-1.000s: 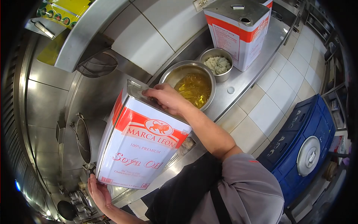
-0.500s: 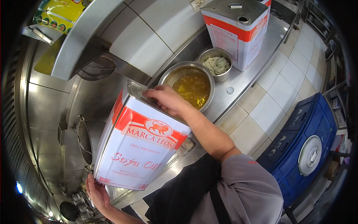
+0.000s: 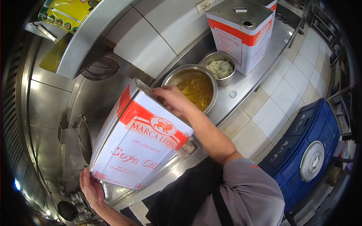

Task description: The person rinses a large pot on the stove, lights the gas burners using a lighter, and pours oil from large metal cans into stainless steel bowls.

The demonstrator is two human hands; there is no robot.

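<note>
A large white and red soya oil tin (image 3: 139, 139) is held tilted between my two hands. My right hand (image 3: 172, 98) grips its top, with the fingertips hidden behind the upper edge. At the lower left corner, my left hand (image 3: 91, 188) supports the bottom, its fingers wrapped against the tin. Just beyond the tin's top is a steel bowl (image 3: 170, 78) with yellow oil (image 3: 197, 90) in it. Beside that bowl stands a smaller steel pot (image 3: 226, 80) of pale, whitish paste (image 3: 220, 69).
Another oil tin (image 3: 241, 37) stands upright on the steel counter (image 3: 222, 105), with part of one more behind it. A blue bin (image 3: 286, 150) with a round white lid (image 3: 312, 161) is at the right. A yellow tin (image 3: 66, 15) sits at upper left.
The held tin has tilted further, its bottom moving left and slightly up together with my left hand. My right hand stays at its top edge.
</note>
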